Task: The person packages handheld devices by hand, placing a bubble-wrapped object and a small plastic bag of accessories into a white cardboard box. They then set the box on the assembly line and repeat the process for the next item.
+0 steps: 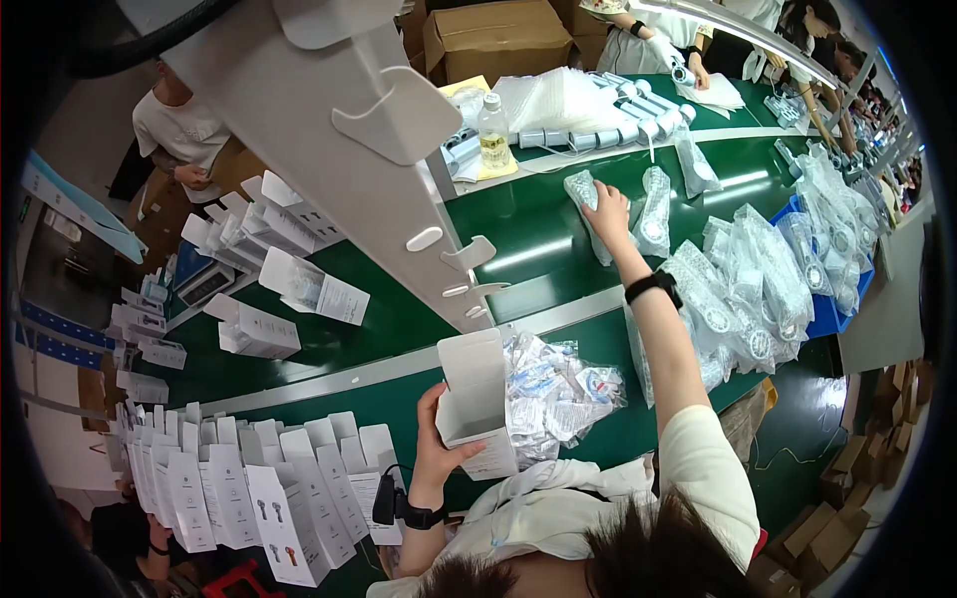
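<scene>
On a glossy green tabletop (518, 254), the right hand (609, 211) is covering part of an elongated, clear bubble-wrapped bundle (595, 235), its contents indistinct beneath the plastic, its long axis running from far left to near right. The fingers are curving, slightly apart, their grip impossible to confirm; the left hand (435, 453) is clasping an open white cardboard box (496, 455), thumb and fingers spread around it.
</scene>
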`<action>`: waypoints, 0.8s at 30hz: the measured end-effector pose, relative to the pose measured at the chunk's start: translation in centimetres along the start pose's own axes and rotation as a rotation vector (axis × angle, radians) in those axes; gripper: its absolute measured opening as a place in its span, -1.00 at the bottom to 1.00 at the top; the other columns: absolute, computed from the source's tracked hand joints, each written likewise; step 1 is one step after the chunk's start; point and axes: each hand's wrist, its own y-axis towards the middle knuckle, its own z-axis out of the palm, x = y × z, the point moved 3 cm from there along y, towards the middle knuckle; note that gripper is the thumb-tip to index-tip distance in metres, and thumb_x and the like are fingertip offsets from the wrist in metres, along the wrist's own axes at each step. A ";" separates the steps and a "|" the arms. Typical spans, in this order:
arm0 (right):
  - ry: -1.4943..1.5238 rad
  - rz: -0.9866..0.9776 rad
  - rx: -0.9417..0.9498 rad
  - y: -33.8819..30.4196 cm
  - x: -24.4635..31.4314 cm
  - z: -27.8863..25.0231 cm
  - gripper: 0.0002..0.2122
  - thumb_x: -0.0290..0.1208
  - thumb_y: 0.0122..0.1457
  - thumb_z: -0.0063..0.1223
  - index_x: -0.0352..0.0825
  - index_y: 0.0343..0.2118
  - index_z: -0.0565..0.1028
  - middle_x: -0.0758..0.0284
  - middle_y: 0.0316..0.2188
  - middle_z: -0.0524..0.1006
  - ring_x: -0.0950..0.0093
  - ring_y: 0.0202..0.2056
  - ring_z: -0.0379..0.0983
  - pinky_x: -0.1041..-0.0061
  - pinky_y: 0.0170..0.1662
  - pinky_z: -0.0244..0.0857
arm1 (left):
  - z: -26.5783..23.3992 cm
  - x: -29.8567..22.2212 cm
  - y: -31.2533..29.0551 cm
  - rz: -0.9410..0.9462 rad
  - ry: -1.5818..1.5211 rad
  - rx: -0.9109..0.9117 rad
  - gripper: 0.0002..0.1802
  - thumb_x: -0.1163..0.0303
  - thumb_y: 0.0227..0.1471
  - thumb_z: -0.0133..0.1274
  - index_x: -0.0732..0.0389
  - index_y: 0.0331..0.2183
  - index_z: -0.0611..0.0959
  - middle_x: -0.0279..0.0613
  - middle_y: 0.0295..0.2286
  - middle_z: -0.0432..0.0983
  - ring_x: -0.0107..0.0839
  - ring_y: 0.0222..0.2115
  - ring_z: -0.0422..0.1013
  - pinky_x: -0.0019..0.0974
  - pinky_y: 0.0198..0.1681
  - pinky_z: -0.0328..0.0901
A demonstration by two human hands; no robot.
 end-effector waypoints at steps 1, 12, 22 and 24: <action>0.014 -0.006 0.007 0.3 -0.6 2.4 -0.49 -0.39 -0.14 0.11 -0.16 -0.03 0.28 0.11 -0.34 0.47 0.23 -0.30 0.41 0.39 -0.18 0.27 | -0.6 0.0 -0.3 0.012 0.031 -0.037 0.06 0.32 -0.54 0.36 0.15 0.02 0.11 -0.16 -0.06 0.12 -0.28 -0.02 0.13 -0.25 0.00 0.11; 0.924 0.301 0.709 -2.9 0.6 -2.6 -0.25 -0.52 -0.16 0.02 -0.10 0.13 -0.08 0.11 -0.09 0.29 0.21 -0.09 0.28 0.31 -0.17 0.30 | 0.1 -0.9 -0.3 0.074 0.496 0.044 -0.13 0.45 -0.49 0.30 0.17 -0.07 0.22 -0.14 -0.08 0.15 -0.29 -0.07 0.18 -0.29 -0.06 0.15; 1.635 0.452 0.119 -15.3 15.8 -22.4 -0.36 -0.61 -0.13 0.07 -0.25 0.04 0.04 0.21 -0.09 0.24 0.33 -0.06 0.20 0.42 -0.01 0.13 | 4.1 -1.5 -0.8 0.117 0.609 -0.301 -0.18 0.41 -0.47 0.34 0.22 -0.21 0.14 0.08 -0.20 0.23 -0.08 -0.20 0.28 -0.19 -0.17 0.20; 1.470 0.301 0.081 -16.1 16.3 -22.8 -0.36 -0.61 -0.15 0.11 -0.25 0.03 0.08 0.19 -0.09 0.25 0.30 -0.06 0.19 0.42 -0.02 0.11 | 3.7 -1.3 -1.4 0.142 0.592 -0.399 -0.17 0.42 -0.48 0.34 0.21 -0.21 0.12 0.11 -0.21 0.23 -0.06 -0.21 0.29 -0.18 -0.18 0.21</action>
